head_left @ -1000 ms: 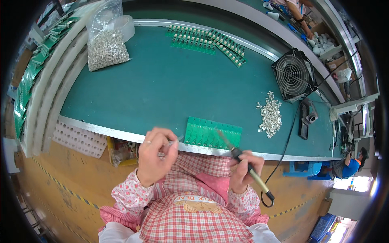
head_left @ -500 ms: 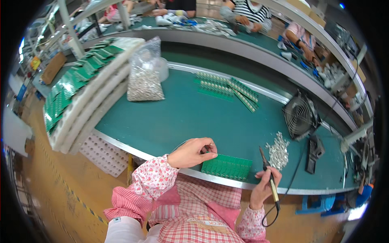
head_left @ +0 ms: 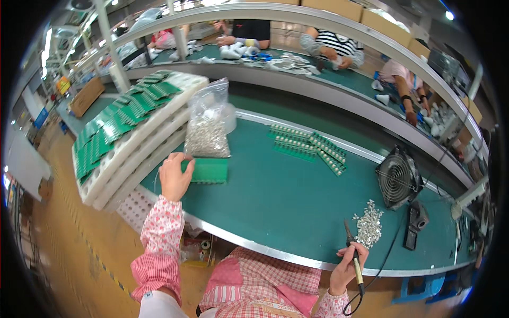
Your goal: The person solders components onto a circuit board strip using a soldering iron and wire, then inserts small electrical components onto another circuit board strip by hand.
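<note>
My left hand (head_left: 175,177) is clamped on the green circuit board (head_left: 208,170), just below the bag of metal parts (head_left: 207,127). My right hand (head_left: 347,265) is fisted round the soldering iron (head_left: 354,258), well right of the bag, near the loose parts pile (head_left: 368,227).

A clear plastic bag (head_left: 208,124), its lower half full of small silvery parts and its top crumpled and empty, stands on the green belt just behind the green circuit board and beside the white foam trays. A brown cardboard box (head_left: 86,96) lies on the floor at the far left, by the end of the line. More brown cartons (head_left: 366,9) sit in a row on the top shelf, above the far workbench.
</note>
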The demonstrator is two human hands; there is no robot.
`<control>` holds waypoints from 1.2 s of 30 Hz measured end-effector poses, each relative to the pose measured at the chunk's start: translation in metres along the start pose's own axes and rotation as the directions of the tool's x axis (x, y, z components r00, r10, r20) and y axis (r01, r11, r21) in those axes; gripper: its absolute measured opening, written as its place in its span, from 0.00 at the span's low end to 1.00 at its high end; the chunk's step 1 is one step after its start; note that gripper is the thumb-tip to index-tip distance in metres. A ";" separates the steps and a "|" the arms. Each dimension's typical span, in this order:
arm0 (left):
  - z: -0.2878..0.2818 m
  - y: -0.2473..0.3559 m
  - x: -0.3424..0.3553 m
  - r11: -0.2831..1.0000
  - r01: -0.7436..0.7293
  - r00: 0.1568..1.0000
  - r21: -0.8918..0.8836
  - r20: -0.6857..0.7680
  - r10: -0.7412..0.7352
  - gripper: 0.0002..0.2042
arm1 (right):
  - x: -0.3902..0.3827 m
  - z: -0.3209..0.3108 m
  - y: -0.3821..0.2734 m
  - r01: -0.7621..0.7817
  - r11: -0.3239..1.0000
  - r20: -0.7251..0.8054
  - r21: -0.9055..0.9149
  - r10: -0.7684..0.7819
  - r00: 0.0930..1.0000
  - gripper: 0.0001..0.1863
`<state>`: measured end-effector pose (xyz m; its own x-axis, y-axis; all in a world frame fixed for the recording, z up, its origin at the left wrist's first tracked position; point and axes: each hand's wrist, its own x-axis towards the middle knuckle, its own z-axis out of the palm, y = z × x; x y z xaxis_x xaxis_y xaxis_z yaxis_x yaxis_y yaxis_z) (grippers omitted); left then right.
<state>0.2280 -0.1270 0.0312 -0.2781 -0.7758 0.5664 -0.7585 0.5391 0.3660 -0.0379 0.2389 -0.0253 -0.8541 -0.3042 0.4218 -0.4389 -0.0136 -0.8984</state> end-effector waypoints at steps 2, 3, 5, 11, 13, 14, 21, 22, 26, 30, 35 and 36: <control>0.010 0.020 0.000 0.971 -0.128 0.979 0.202 -0.130 0.156 0.08 | 0.000 -0.001 0.000 -0.024 1.000 0.005 0.000 0.024 1.000 0.06; 0.016 0.029 0.000 0.938 -0.171 0.953 0.302 -0.191 0.235 0.07 | -0.001 -0.002 0.000 -0.010 0.999 0.010 -0.032 0.010 1.000 0.06; 0.025 0.043 0.005 0.959 -0.046 0.999 0.280 0.013 0.044 0.06 | 0.000 -0.003 -0.001 0.008 0.998 0.019 -0.056 -0.007 1.000 0.07; 0.044 0.080 0.019 0.981 -0.181 0.981 0.065 0.087 0.175 0.03 | 0.001 0.000 -0.004 0.032 0.999 0.001 -0.039 -0.032 0.999 0.07; 0.059 0.105 0.024 0.925 -0.372 0.928 -0.084 -0.043 0.369 0.03 | 0.002 -0.002 -0.003 0.046 0.996 0.004 -0.077 -0.046 0.999 0.06; 0.069 0.119 0.023 0.904 -0.399 0.916 -0.155 -0.018 0.401 0.03 | -0.001 -0.004 -0.003 0.048 0.994 0.004 -0.096 -0.048 0.999 0.05; 0.164 0.240 0.072 0.713 -0.594 0.755 -0.372 0.046 0.654 0.11 | 0.005 -0.011 -0.008 -0.076 0.968 -0.049 0.239 0.090 0.995 0.08; 0.180 0.254 0.078 0.736 -0.564 0.765 -0.375 0.101 0.637 0.12 | 0.010 -0.024 -0.011 -0.074 0.975 -0.106 0.211 0.098 0.990 0.08; 0.225 0.273 0.101 0.679 -0.621 0.609 -0.392 0.304 0.732 0.31 | 0.045 -0.095 -0.014 -0.010 0.999 -0.379 0.039 0.024 0.925 0.07; 0.248 0.275 0.122 0.741 -0.562 0.495 -0.369 0.567 0.658 0.38 | 0.100 -0.167 0.005 0.024 0.997 -0.547 -0.075 -0.061 0.835 0.08; 0.243 0.282 0.134 0.786 -0.547 0.463 -0.287 0.678 0.570 0.40 | 0.152 -0.192 0.041 -0.107 0.987 -0.534 -0.123 0.025 0.845 0.11; 0.238 0.284 0.133 0.787 -0.554 0.468 -0.272 0.680 0.564 0.41 | 0.160 -0.192 0.047 -0.152 0.977 -0.530 -0.146 0.053 0.846 0.12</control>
<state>-0.1645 -0.1554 0.0346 -0.9590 -0.2817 -0.0303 -0.2826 0.9431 0.1753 -0.2485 0.3722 0.0229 -0.8939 0.2465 0.3743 -0.3397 0.1723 -0.9246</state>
